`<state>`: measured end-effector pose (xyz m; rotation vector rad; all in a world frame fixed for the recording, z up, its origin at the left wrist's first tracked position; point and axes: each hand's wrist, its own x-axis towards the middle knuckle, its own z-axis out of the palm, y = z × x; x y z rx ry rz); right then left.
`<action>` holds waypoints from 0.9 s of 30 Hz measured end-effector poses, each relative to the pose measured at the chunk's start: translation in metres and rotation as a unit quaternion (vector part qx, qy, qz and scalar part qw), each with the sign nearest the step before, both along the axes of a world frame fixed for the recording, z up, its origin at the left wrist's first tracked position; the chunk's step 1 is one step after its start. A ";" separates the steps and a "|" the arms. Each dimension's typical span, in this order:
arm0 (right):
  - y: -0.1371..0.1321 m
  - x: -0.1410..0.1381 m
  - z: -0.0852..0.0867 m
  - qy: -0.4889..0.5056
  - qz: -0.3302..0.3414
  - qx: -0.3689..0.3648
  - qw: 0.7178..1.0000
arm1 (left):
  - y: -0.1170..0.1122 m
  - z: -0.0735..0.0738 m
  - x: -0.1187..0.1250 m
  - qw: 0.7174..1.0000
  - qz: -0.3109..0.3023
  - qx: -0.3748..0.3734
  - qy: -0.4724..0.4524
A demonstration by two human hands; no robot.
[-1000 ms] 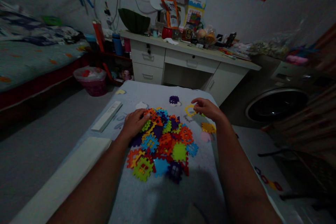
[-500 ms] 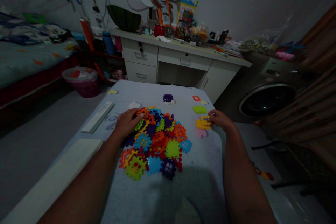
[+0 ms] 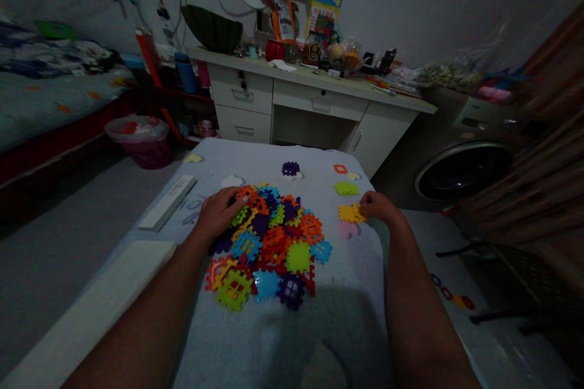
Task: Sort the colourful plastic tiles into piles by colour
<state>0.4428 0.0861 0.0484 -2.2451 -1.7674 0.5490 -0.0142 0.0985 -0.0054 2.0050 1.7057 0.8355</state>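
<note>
A heap of colourful plastic interlocking tiles lies in the middle of the cloth-covered table. My left hand rests on the heap's far left edge, thumb and fingers apart beside an orange tile. On the right, my right hand pinches the edge of a yellow tile, which lies nearly flat over or against another yellow one; their overlap is hard to make out. Beyond it lie a green tile and a small orange square frame. A purple tile sits apart near the far edge.
A long white box lies along the table's left side. Behind the table stands a white desk loaded with jars and bags. A washing machine is at right, a pink bin at left.
My right hand has lowered the yellow tile, which was tilted up before, onto the yellow one below. The left hand has stayed at the heap. The view has shifted slightly.
</note>
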 end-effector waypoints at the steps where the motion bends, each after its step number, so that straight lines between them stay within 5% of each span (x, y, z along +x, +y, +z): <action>1: 0.000 -0.007 0.005 -0.015 0.015 0.019 1.000 | 0.000 0.001 0.000 1.000 0.002 0.002 0.000; 5: -0.001 -0.054 0.024 -0.021 0.154 0.056 0.986 | -0.001 0.002 0.001 1.000 0.001 0.008 -0.002; 10: -0.009 -0.112 0.029 0.034 0.306 -0.021 0.951 | -0.002 0.003 0.001 1.000 -0.007 0.003 -0.010; 18: -0.012 -0.129 0.014 -0.007 0.322 -0.032 0.946 | -0.002 0.003 0.001 1.000 0.001 -0.008 -0.003; 27: -0.007 -0.131 0.013 0.102 0.303 0.007 0.947 | -0.002 0.004 0.002 1.000 0.005 -0.003 -0.002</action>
